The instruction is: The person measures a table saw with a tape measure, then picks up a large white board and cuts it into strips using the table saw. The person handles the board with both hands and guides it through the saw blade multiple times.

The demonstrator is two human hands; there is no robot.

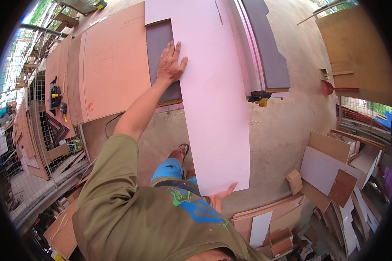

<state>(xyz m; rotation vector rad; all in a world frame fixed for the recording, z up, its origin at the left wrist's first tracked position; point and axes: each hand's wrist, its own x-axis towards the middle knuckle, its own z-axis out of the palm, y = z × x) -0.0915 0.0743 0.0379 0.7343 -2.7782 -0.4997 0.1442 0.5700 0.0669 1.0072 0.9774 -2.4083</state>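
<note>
A long white board [213, 108] lies across a dark grey saw table [161, 41], its near end reaching out toward my body. At the far left the board has a squared step in its edge. My left hand [172, 65] rests flat on the board's left edge, fingers stretched out over the grey table. Down at the near end, my right hand [224, 193] grips the board's edge, with the thumb showing and the other fingers hidden beneath. Along the board's right side runs a long metal rip fence [251, 48].
Left of the saw stands a wide plywood worktop [113, 69]. A speed square [56, 126] and a black-and-yellow tool [55, 95] lie farther left. Board offcuts [322, 167] are stacked at the lower right. A red dustpan [328, 88] is near a leaning brown sheet [357, 52].
</note>
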